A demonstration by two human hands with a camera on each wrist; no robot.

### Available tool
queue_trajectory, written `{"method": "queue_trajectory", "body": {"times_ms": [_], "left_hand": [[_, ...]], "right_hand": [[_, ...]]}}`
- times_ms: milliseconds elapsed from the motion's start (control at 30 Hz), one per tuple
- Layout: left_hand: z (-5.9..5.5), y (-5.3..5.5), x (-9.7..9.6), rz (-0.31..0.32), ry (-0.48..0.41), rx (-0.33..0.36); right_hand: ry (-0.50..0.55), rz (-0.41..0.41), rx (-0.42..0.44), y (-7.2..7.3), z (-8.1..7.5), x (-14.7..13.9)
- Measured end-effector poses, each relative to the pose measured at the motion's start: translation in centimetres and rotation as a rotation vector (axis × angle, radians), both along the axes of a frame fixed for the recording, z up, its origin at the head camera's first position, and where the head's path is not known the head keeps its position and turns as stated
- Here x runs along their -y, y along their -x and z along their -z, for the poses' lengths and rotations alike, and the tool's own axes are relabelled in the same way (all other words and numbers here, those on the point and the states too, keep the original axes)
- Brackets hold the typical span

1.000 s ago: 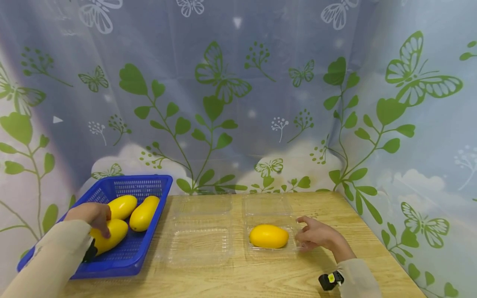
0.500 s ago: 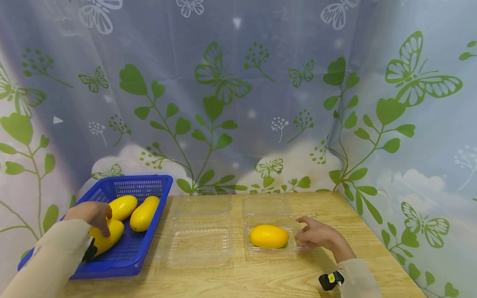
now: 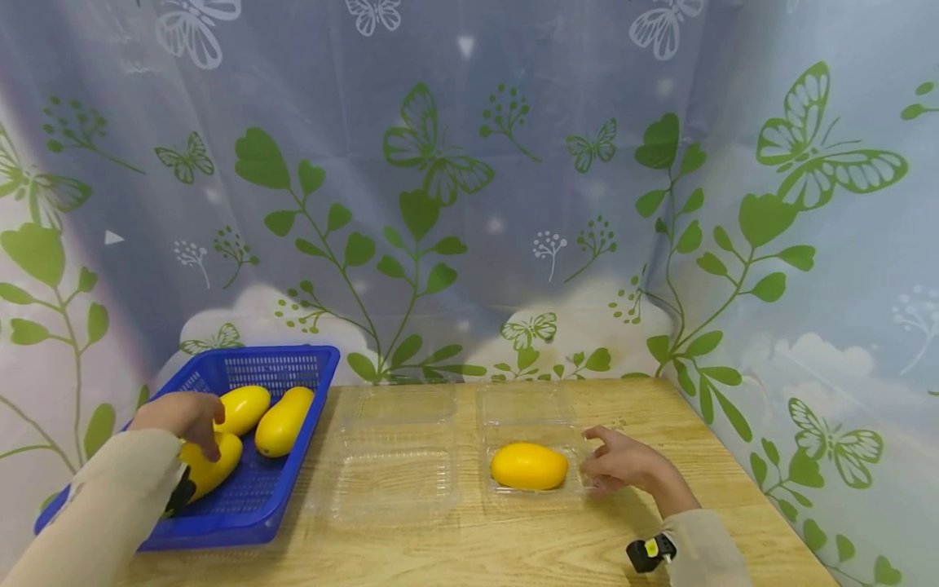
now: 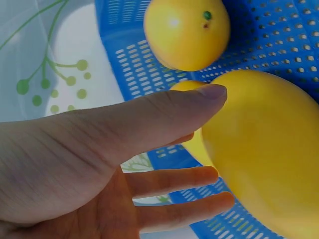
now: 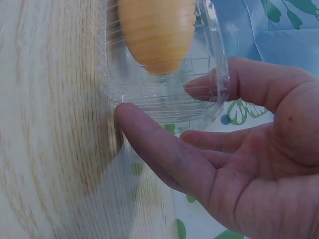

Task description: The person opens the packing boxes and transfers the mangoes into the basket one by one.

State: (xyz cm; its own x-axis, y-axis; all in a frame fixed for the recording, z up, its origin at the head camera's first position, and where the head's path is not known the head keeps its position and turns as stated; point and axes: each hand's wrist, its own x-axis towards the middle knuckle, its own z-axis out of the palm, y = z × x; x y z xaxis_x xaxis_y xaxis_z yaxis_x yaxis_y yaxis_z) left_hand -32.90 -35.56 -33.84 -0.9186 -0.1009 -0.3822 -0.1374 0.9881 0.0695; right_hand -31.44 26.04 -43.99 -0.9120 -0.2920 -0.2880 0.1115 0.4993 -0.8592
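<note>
My left hand (image 3: 183, 417) reaches into a blue plastic basket (image 3: 249, 522). Its thumb tip lies against the nearest yellow mango (image 4: 264, 149), and straight fingers (image 4: 174, 179) meet that fruit's edge. Two more mangoes, a rear one (image 3: 244, 409) and a right one (image 3: 284, 421), lie in the same basket. My right hand (image 3: 623, 463) pinches the right end of a clear plastic container (image 5: 149, 107), one fingertip hooked inside its rim and other fingers outside. One mango (image 3: 529, 466) lies lengthwise in that container, whose lid (image 3: 526, 405) is folded back.
A second clear container (image 3: 392, 481), lid laid back, stands between the basket and the right container. Everything rests on a wood-grain table (image 3: 528, 546). A butterfly-patterned curtain (image 3: 469, 204) hangs right behind the table. A small black camera (image 3: 650, 553) sits at the right wrist.
The nearest mango in the basket has shifted slightly left, toward the left wrist, with the left hand staying at it. The right hand and its container have stayed in place.
</note>
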Motion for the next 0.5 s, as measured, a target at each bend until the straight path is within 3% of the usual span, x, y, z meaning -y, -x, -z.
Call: {"method": "queue_trajectory", "body": {"times_ms": [500], "left_hand": [[-2.3,0.1,-2.0,0.056,-0.001,-0.033]], "right_hand": [[0.009,0.004,-0.004,-0.2,-0.1,0.1]]}}
